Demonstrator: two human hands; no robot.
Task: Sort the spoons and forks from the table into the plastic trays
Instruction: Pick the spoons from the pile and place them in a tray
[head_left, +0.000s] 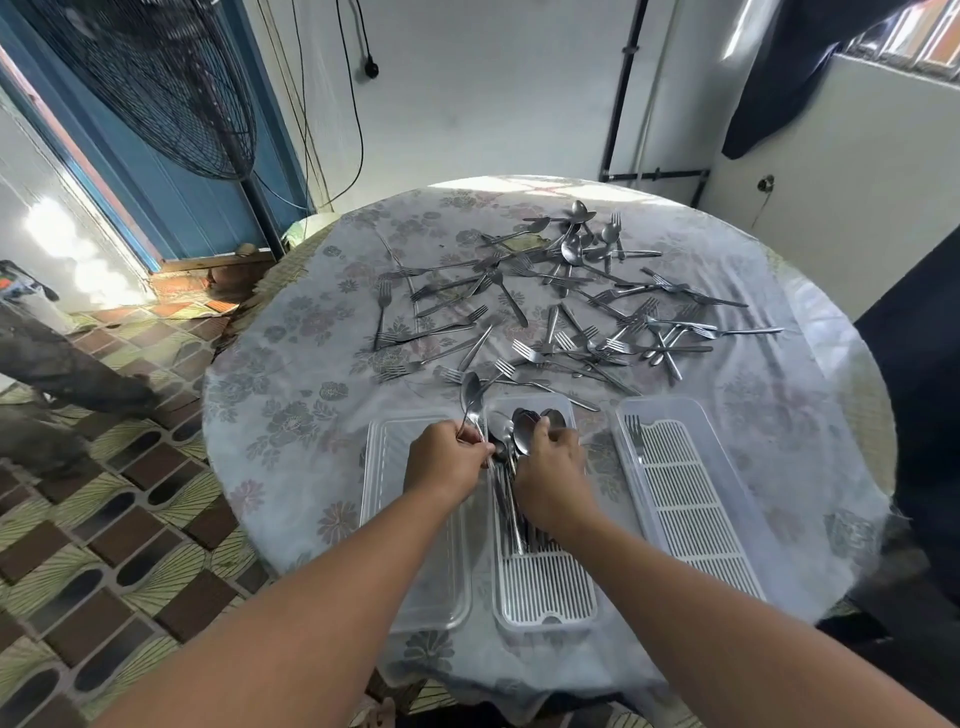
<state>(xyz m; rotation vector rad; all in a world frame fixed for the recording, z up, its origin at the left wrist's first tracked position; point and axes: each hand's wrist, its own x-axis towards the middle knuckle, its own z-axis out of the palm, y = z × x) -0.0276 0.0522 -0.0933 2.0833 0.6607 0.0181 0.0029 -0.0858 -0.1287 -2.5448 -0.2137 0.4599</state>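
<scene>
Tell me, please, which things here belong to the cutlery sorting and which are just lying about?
Job: left hand gripping a spoon; right hand on the spoons in the middle tray; right tray; left tray; loose cutlery.
Bystanders: fan; dangling cables.

Plastic trays — three, side by side at the near edge of the tabletop (291, 364): left tray (384, 467), middle tray (545, 587), right tray (691, 493).
Slatted white inserts: two, in the middle and right trays.
Spoons in the middle tray (511, 431): a bundle, at least four bowls visible; exact count cannot be told.
Spoon held upright (471, 392): one.
Forks in the right tray (635, 431): one, perhaps two.
Loose forks (524, 351) — dozens, overlapping, uncountable.
Loose spoons (571, 249): about six.
Hands: two.
</scene>
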